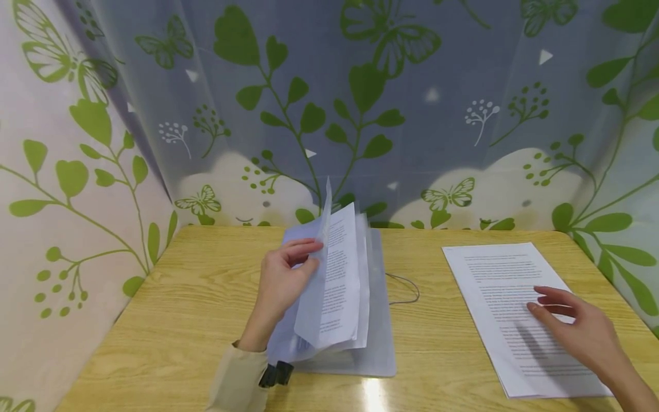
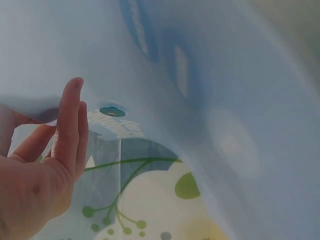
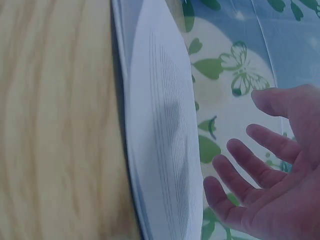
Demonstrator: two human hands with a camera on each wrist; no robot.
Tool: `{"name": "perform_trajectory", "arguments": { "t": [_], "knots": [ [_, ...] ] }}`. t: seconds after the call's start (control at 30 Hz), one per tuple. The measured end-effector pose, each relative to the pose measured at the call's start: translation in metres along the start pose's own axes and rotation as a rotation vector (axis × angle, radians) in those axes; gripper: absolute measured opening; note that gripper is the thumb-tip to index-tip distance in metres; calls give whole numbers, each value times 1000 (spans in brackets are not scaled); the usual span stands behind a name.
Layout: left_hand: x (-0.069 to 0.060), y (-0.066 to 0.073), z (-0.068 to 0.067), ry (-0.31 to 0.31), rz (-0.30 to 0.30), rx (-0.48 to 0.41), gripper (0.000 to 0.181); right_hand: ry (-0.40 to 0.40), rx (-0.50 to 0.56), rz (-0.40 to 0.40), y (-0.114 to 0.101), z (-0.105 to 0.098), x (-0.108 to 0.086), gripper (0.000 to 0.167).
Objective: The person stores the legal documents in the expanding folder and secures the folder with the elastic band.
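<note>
A translucent clear-pocket folder (image 1: pixel 382 343) lies opened on the table, with several sleeves fanned upward. My left hand (image 1: pixel 289 269) pinches the edge of a raised plastic sleeve (image 1: pixel 313 303) between thumb and fingers. Just right of that sleeve, a printed sheet (image 1: pixel 341 274) shows inside the folder. In the left wrist view, pale bluish plastic (image 2: pixel 200 100) fills most of the picture beside the left hand (image 2: pixel 45 165). On the right, my right hand (image 1: pixel 584 326) hovers with loosely bent fingers over a stack of printed paper (image 1: pixel 504 286); in the right wrist view the hand (image 3: pixel 270 175) holds nothing.
A thin cord loop (image 1: pixel 414 289) sticks out from the folder's right side. The wooden table (image 1: pixel 170 320) runs back to a patterned curtain (image 1: pixel 309 114) with leaves and butterflies. Curtain also hangs at both sides. A black clip-like piece (image 1: pixel 276 374) sits at the left sleeve cuff.
</note>
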State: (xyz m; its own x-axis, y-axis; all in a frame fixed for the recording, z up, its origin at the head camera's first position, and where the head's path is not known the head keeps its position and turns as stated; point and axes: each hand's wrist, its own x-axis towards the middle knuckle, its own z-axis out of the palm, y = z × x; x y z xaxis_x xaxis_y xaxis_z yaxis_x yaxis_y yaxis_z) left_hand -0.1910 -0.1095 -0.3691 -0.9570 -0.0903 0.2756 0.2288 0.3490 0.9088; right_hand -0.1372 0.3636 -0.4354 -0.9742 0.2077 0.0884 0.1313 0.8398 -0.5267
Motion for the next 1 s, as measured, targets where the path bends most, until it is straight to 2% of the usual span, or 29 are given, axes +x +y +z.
{"name": "perform_trajectory", "arguments": {
  "t": [0.2,0.5,0.6,0.77,0.87,1.0],
  "knots": [
    [0,2,1,0,-16,9,27,9,-50,28,19,-6,2,64],
    [-1,3,1,2,-29,13,27,-29,-114,42,43,-16,5,63],
    [-1,3,1,0,-27,15,27,-56,-116,81,50,-16,7,68],
    [0,2,1,5,-22,17,26,-70,-91,120,56,-18,9,70],
    [0,1,1,11,-14,16,27,-69,-84,108,58,-22,9,68],
    [0,0,1,15,-5,11,27,-106,-106,122,61,-27,9,71]
  ]
}}
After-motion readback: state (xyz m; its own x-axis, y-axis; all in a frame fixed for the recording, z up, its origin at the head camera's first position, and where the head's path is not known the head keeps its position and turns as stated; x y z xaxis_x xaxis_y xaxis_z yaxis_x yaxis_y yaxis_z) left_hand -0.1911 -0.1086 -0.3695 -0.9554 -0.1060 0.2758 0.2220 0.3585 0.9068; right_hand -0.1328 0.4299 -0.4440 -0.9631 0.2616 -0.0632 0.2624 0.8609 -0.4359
